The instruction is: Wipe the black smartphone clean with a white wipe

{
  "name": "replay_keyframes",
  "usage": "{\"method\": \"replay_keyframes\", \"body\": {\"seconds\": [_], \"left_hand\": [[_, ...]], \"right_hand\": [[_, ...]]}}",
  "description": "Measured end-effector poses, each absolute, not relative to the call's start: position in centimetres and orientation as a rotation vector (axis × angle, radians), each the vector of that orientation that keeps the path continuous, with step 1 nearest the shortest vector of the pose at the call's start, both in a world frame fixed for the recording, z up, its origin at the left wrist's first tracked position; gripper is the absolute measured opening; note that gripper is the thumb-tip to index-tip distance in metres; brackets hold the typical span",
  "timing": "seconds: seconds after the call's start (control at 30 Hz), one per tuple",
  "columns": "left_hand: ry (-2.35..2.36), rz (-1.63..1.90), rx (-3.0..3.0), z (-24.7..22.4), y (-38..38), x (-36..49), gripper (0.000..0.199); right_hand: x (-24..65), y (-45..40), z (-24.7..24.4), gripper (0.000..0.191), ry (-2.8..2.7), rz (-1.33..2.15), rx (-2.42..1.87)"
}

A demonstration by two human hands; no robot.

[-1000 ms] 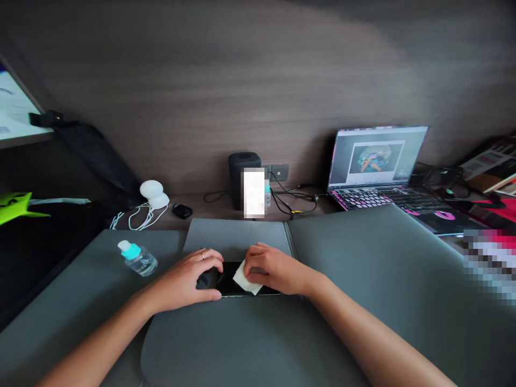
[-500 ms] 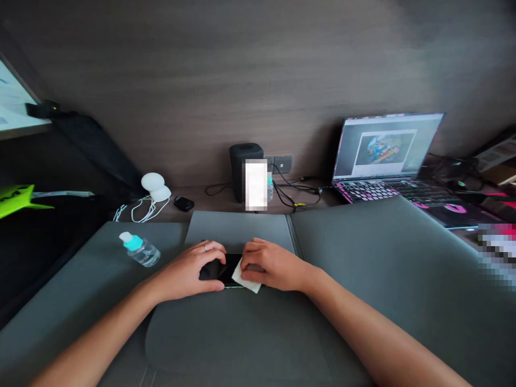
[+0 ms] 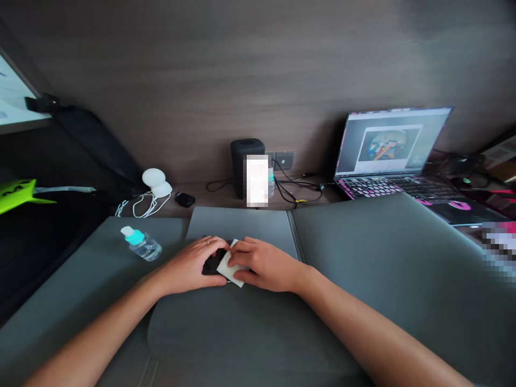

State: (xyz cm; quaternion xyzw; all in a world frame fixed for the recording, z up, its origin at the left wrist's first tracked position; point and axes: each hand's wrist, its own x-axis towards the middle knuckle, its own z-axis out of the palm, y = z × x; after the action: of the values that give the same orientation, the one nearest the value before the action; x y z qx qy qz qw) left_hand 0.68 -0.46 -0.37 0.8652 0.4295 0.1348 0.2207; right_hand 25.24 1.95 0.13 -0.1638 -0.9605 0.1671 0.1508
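Note:
A dark, glossy phone (image 3: pixel 212 263) lies flat on the grey mat, mostly covered by my hands. My left hand (image 3: pixel 195 269) grips its left end, thumb along the near edge and fingers along the far edge. Between the fingers of my right hand (image 3: pixel 262 263) is a white wipe (image 3: pixel 230 269), pressed onto the phone's surface. To the left, a clear spray bottle (image 3: pixel 145 246) with a turquoise collar lies tilted on its side.
Behind the mat (image 3: pixel 258 333) stand a black cylindrical speaker (image 3: pixel 237 166) and a blurred white box (image 3: pixel 257 180). A laptop (image 3: pixel 387 142) is open at the right. A white corded gadget (image 3: pixel 155 180) and a small black object (image 3: pixel 185 199) sit at the back left.
My right hand has slid the wipe leftward across the phone, closer to my left hand. The left hand still holds the phone's left end. The view has shifted slightly.

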Motion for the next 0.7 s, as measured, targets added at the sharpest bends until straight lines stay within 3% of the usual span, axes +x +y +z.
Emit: {"method": "replay_keyframes", "body": {"seconds": [0.17,0.7], "left_hand": [[1.193,0.345,2.413,-0.7,-0.4,0.6,0.066],[1.167,0.364,2.418,-1.1,-0.2,0.5,0.076]], "right_hand": [[25.2,2.1,0.3,0.023,-2.746,0.518,-0.46],[24.7,1.5,0.3,0.042,-2.765,0.452,-0.411]]}}
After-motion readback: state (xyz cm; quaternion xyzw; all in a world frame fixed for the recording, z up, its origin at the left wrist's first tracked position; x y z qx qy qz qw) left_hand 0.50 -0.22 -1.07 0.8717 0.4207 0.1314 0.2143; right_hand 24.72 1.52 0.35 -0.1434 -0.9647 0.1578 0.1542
